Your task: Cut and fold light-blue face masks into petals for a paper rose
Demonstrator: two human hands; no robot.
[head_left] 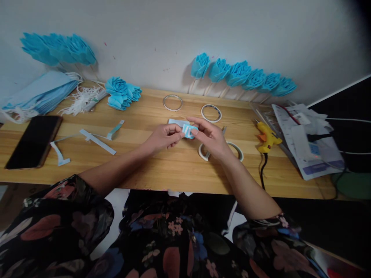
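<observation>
Between my two hands, a little above the table, is a small light-blue piece (pixel 189 131) with white strips on it, perhaps cut from mask fabric. My left hand (pixel 165 137) pinches its left edge between thumb and fingertips. On its right side, my right hand (pixel 210 137) grips it with thumb and fingers. Just behind lies a pale blue-white strip (pixel 176 122), partly covered by the hands. Under my right hand sit a white tape roll (pixel 203 153) and another white ring (pixel 236 150), both partly hidden, with what looks like a scissor blade (pixel 224 130) beside them.
Blue fabric flowers on sticks (pixel 239 73) lean on the wall, others (pixel 121 92) lie left. Two tape rings (pixel 173 103) rest behind my hands. A yellow glue gun (pixel 268 137) and plastic packets (pixel 307 143) are right; stacked masks (pixel 43 90), a phone (pixel 34 142) and cut scraps (pixel 97 142) left.
</observation>
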